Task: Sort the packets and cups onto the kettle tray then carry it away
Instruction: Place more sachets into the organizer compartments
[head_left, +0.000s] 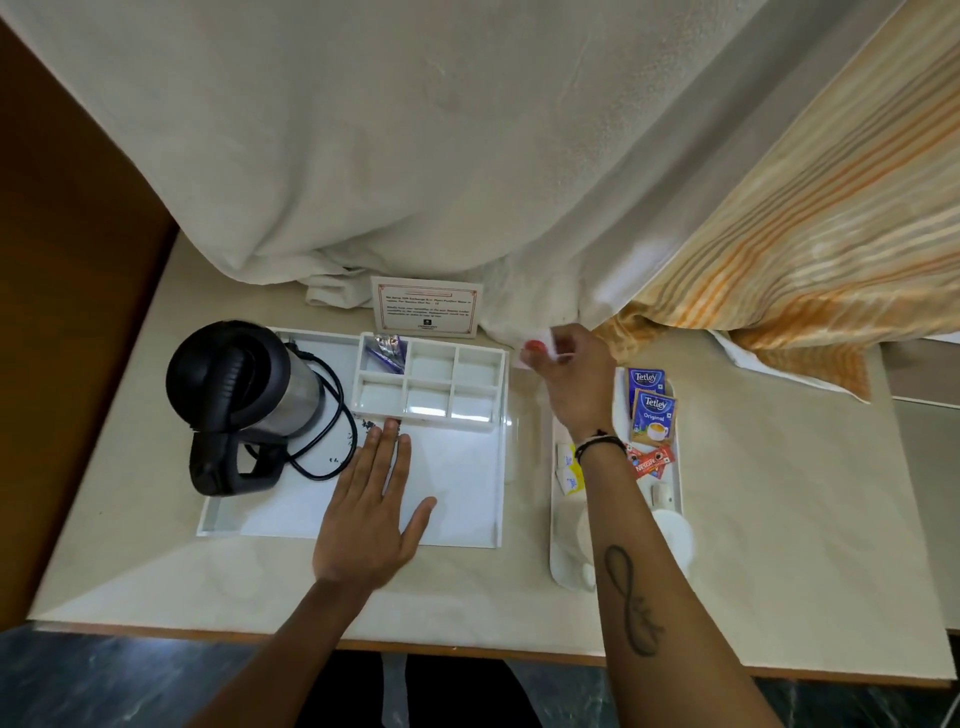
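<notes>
A white kettle tray lies on the beige table with a black kettle on its left part. At the tray's back sits a white divider box; one compartment holds purple-silver packets. My left hand rests flat and open on the tray's bare floor. My right hand hovers right of the divider box, pinching a small white and red packet. Beneath that arm, a narrow white tray carries Tetley tea packets, red Nescafe sachets, yellow-white sachets and white cups.
A printed card stands behind the divider box. White curtain and striped orange curtain hang down onto the table's back. The kettle's black cord loops on the tray. The table's front edge runs just below my arms.
</notes>
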